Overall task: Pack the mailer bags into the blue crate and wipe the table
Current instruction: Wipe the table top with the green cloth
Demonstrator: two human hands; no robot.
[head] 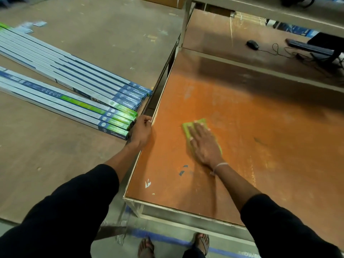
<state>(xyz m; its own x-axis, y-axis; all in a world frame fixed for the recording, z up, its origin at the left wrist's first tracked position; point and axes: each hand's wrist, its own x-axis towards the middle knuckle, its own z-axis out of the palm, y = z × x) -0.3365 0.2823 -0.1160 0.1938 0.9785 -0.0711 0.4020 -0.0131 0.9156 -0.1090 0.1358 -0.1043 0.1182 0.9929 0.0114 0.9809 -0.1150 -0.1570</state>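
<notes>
right hand (203,144): fingers flat, pressing green cloth (195,123), mostly hiding it
left hand (142,131): fingers curled over left edge of table (260,136), fingertips hidden
long boxes (74,94): cut off left
mailer bags, crate: out of view

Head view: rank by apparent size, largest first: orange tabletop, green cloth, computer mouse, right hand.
1. orange tabletop
2. right hand and green cloth: unsure, since the hand lies flat on the cloth and hides much of it
3. computer mouse, though it sits farther from the camera
</notes>
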